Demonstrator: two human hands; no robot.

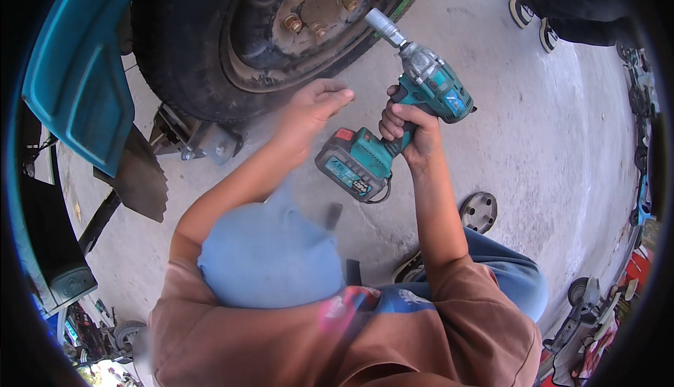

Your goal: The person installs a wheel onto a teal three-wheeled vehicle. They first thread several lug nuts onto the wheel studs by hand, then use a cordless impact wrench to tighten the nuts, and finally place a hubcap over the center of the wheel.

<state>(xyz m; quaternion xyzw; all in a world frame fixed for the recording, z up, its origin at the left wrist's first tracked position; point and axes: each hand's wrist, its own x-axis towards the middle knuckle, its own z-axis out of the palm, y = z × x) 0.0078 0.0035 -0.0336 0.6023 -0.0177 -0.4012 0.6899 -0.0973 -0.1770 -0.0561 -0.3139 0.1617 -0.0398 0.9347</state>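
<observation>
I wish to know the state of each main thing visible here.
Impact wrench: held tilted, socket and battery attached.
Right grip: closed around the wrench.
Left grip: partly curled; inside hidden.
Wheel nuts: fitted; tightness unclear.
Tyre: mounted on its rim.
Holed disc: lying on floor.

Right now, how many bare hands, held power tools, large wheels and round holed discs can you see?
Bare hands: 2 (left hand, right hand)
Held power tools: 1 (teal impact wrench)
Large wheels: 1 (tyred wheel)
Round holed discs: 1 (grey disc)
Total: 5
</observation>
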